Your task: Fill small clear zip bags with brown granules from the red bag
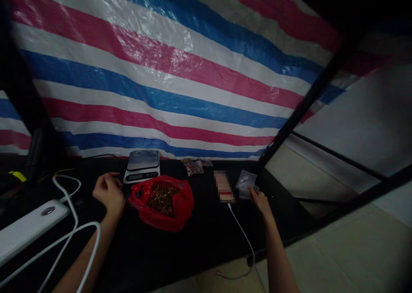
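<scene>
Clear plastic bags (244, 182) near table's (193, 250) far right corner, ahead-left of my nearer right hand (261, 205) | long axis unclear | right fingers touch bags, pinch unclear | left hand (111, 195) beside red plastic bag (184, 213), fingers half-curled, closure unclear

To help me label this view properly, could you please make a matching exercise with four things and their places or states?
1. Red bag
2. Kitchen scale
3. Clear plastic bags
4. White cable

A. Touched by the right hand
B. Plugged into the pixelated device
C. Open, holding small brown pieces
D. Near the striped sheet, behind the left hand

Pairs: 1-C, 2-D, 3-A, 4-B
</scene>
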A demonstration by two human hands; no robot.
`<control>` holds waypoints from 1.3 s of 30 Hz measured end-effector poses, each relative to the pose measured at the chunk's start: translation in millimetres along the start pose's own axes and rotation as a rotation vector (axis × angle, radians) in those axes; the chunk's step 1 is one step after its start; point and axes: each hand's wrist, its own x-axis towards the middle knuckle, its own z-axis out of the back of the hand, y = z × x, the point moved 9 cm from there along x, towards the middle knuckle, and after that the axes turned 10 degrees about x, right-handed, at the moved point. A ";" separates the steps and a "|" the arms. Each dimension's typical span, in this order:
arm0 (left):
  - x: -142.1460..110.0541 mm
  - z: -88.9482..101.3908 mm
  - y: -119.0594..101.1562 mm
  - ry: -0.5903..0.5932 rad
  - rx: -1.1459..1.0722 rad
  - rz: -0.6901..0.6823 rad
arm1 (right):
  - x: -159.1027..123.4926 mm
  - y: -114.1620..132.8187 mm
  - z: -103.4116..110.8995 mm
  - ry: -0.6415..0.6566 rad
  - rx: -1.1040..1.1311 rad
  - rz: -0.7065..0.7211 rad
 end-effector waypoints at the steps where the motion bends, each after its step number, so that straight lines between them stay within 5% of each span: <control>1: -0.5 -1.4 1.1 0.015 0.000 -0.007 | -2.9 5.6 8.1 -0.047 -0.178 0.027; 4: -3.1 -3.3 3.3 0.032 -0.017 -0.017 | -21.4 42.6 10.5 -0.223 -0.595 0.182; 6: -5.1 -4.1 3.6 0.036 -0.017 -0.020 | -36.5 75.3 -20.0 -0.201 -0.672 0.322; 11: -10.9 -1.9 2.2 0.077 0.037 -0.040 | -87.4 143.8 -166.8 0.378 -0.573 0.741; 15: -14.7 14.3 6.5 0.068 0.102 -0.040 | -105.7 157.6 -219.5 0.475 -0.482 0.766; 21: -17.0 26.5 6.5 0.086 0.159 -0.060 | -106.4 138.3 -211.1 0.391 -0.202 0.583; 25: -34.2 26.2 -26.9 0.153 0.239 -0.297 | -100.6 119.7 -192.4 0.327 0.072 0.396; 28: -85.1 9.6 -69.7 0.397 0.326 -0.751 | -97.1 114.7 -184.8 0.351 0.301 0.279; 31: -152.5 -11.4 -84.4 0.692 0.501 -1.090 | -100.2 114.9 -177.2 0.416 0.506 0.188; 35: -191.5 -25.0 -81.3 0.771 0.638 -1.104 | -113.1 113.0 -160.1 0.486 0.695 0.095; 39: -203.4 -30.9 -79.4 0.729 0.608 -1.148 | -130.9 120.4 -140.7 0.534 0.808 0.088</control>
